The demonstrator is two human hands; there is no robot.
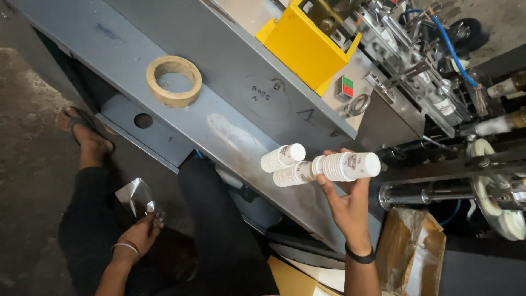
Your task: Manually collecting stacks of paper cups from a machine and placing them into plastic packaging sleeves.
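The right hand [346, 200] is closed around a nested stack of white paper cups [346, 166], held horizontally over the grey machine ledge [230, 129]. Two more stacks [282, 157] lie at 9 o'clock. The cups look light and crushable; grip mid-stack, gently. The left hand [139, 235] pinches a clear plastic bag [137, 197].

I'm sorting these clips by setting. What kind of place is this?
Likely a small paper-cup workshop. The right hand holds a stack of white paper cups beside a grey metal machine with a yellow guard, hoses and rollers, on a bare concrete floor.
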